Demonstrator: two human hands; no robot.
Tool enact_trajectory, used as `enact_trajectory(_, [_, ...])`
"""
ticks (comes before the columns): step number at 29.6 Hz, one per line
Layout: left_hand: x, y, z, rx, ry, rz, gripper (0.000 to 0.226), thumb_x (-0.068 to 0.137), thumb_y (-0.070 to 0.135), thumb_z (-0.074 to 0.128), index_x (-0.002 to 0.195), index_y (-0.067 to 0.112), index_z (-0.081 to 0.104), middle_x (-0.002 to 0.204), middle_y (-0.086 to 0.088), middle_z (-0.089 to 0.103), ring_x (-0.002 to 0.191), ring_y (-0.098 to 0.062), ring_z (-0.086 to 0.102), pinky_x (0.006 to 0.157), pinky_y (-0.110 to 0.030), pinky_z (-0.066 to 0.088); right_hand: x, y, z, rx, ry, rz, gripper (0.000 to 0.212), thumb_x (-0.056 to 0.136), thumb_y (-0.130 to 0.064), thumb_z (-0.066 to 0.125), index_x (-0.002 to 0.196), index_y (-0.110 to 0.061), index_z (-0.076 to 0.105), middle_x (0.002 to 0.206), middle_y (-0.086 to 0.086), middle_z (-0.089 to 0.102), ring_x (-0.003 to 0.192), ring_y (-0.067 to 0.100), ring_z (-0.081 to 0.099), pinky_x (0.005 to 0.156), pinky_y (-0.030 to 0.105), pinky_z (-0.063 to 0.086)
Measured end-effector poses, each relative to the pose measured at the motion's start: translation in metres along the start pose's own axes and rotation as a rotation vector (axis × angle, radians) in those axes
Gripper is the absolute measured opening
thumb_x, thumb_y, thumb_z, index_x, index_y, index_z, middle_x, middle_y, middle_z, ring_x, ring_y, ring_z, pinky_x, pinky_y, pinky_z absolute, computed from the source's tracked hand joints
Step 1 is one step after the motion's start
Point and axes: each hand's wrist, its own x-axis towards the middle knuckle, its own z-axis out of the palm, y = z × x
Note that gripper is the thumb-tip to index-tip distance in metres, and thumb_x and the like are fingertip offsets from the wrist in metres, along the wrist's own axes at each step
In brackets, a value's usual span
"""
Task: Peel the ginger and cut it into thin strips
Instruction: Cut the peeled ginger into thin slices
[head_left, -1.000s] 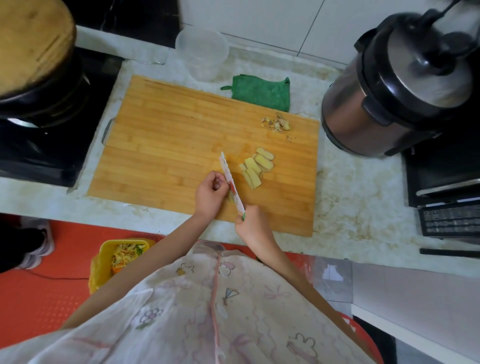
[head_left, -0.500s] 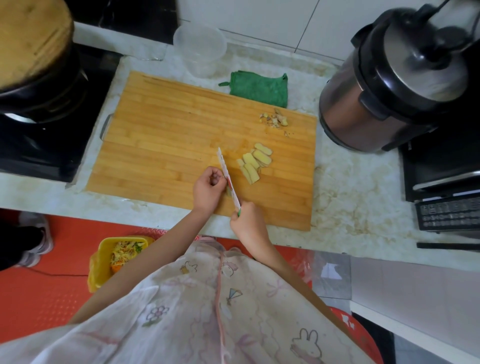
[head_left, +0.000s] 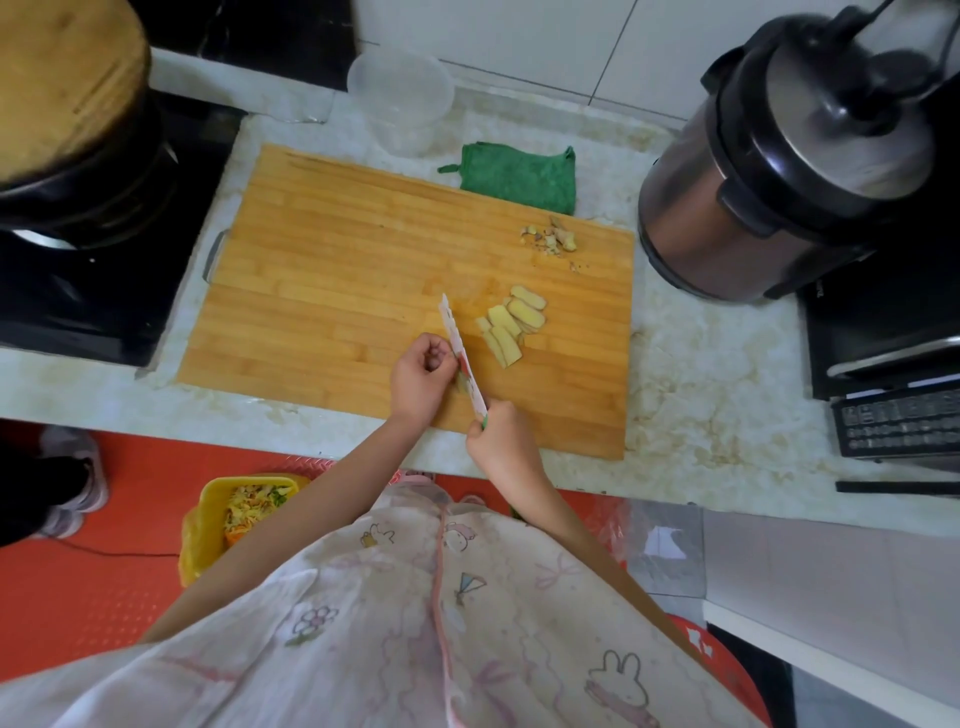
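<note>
Slicing stage, judged roughly midway. Peel scraps (head_left: 550, 240) lie at the far right of the cutting board (head_left: 337, 249), and flat ginger slices (head_left: 511, 325) are fanned just right of the knife (head_left: 457, 343). The left grip (head_left: 421, 376), fingers curled, pins a small ginger remnant (head_left: 460, 383) beside the blade. The right grip (head_left: 498, 441) is clamped on the knife handle. No strips are cut yet. A green cloth (head_left: 519, 176), clear tub (head_left: 400, 104) and pressure cooker (head_left: 779, 156) stand on the counter (head_left: 701, 405) beyond the board, obstructing nothing.
</note>
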Motion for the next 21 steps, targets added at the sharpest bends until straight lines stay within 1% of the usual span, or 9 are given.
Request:
enact_trajectory(2, [-0.001, 0.002, 0.000, 0.003, -0.007, -0.005, 0.006, 0.076, 0.020, 0.059, 0.073, 0.021, 0.054, 0.067, 0.003, 0.053, 0.065, -0.015, 0.048, 0.064, -0.034, 0.042, 0.003, -0.001, -0.004, 0.020, -0.032, 0.029, 0.011, 0.093, -0.006, 0.044, 0.083, -0.004, 0.049, 0.062, 0.005, 0.047, 0.055, 0.022, 0.048, 0.049, 0.026, 0.032])
enact_trajectory(3, [-0.001, 0.003, 0.000, 0.005, -0.005, -0.009, 0.007, 0.072, 0.027, 0.057, 0.073, 0.021, 0.054, 0.067, 0.003, 0.054, 0.065, -0.016, 0.049, 0.064, -0.036, 0.045, 0.005, -0.001, -0.006, 0.038, -0.049, 0.052, 0.011, 0.093, -0.007, 0.044, 0.083, -0.004, 0.047, 0.061, 0.003, 0.044, 0.053, 0.021, 0.046, 0.049, 0.025, 0.034])
enact_trajectory(6, [0.001, 0.003, 0.000, 0.016, -0.002, -0.005, 0.014, 0.067, 0.033, 0.055, 0.073, 0.021, 0.054, 0.068, 0.000, 0.055, 0.066, -0.020, 0.052, 0.068, -0.045, 0.050, 0.009, -0.001, -0.009, 0.063, -0.076, 0.086, 0.009, 0.093, -0.007, 0.044, 0.086, -0.002, 0.046, 0.062, 0.006, 0.043, 0.061, 0.025, 0.050, 0.056, 0.032, 0.039])
enact_trajectory(9, [0.002, 0.003, -0.001, 0.022, -0.010, -0.001, 0.015, 0.067, 0.034, 0.055, 0.072, 0.020, 0.054, 0.069, -0.002, 0.055, 0.066, -0.021, 0.051, 0.070, -0.048, 0.050, 0.009, -0.002, -0.011, 0.085, -0.099, 0.112, 0.009, 0.095, -0.008, 0.042, 0.088, -0.003, 0.045, 0.064, 0.006, 0.044, 0.055, 0.024, 0.048, 0.052, 0.032, 0.040])
enact_trajectory(14, [0.002, 0.005, -0.001, 0.021, -0.028, -0.014, 0.015, 0.067, 0.034, 0.056, 0.073, 0.020, 0.053, 0.070, -0.002, 0.054, 0.067, -0.020, 0.049, 0.069, -0.048, 0.049, 0.010, 0.002, -0.009, 0.090, -0.086, 0.107, 0.012, 0.096, -0.011, 0.042, 0.090, -0.001, 0.048, 0.066, 0.006, 0.047, 0.056, 0.025, 0.049, 0.051, 0.032, 0.040])
enact_trajectory(16, [0.001, 0.005, -0.003, 0.025, -0.029, -0.009, 0.018, 0.067, 0.036, 0.056, 0.073, 0.020, 0.053, 0.070, -0.003, 0.053, 0.067, -0.019, 0.048, 0.066, -0.041, 0.046, 0.006, 0.008, -0.001, 0.066, -0.041, 0.048, 0.016, 0.094, -0.010, 0.045, 0.083, -0.001, 0.051, 0.060, 0.001, 0.042, 0.053, 0.020, 0.044, 0.051, 0.028, 0.034])
enact_trajectory(18, [0.000, 0.004, -0.004, 0.022, -0.017, 0.004, 0.018, 0.067, 0.036, 0.056, 0.073, 0.020, 0.053, 0.068, -0.001, 0.052, 0.066, -0.017, 0.046, 0.066, -0.035, 0.043, 0.002, 0.012, 0.003, 0.049, -0.023, 0.009, 0.021, 0.093, -0.010, 0.046, 0.073, -0.007, 0.047, 0.056, -0.001, 0.039, 0.053, 0.019, 0.041, 0.048, 0.029, 0.026])
enact_trajectory(19, [-0.001, 0.005, -0.004, 0.023, -0.015, 0.004, 0.016, 0.067, 0.034, 0.057, 0.073, 0.020, 0.053, 0.067, 0.001, 0.051, 0.066, -0.017, 0.046, 0.066, -0.034, 0.042, 0.002, 0.013, 0.003, 0.038, -0.017, -0.004, 0.021, 0.093, -0.010, 0.046, 0.073, -0.008, 0.048, 0.058, 0.000, 0.043, 0.055, 0.022, 0.044, 0.049, 0.029, 0.024])
enact_trajectory(21, [-0.001, 0.005, -0.004, 0.017, -0.015, 0.001, 0.018, 0.066, 0.037, 0.057, 0.072, 0.020, 0.053, 0.066, 0.002, 0.051, 0.066, -0.018, 0.046, 0.066, -0.033, 0.042, 0.000, 0.012, 0.002, 0.015, 0.002, -0.032, 0.015, 0.093, -0.009, 0.046, 0.082, -0.004, 0.055, 0.066, 0.007, 0.054, 0.066, 0.028, 0.051, 0.054, 0.028, 0.025])
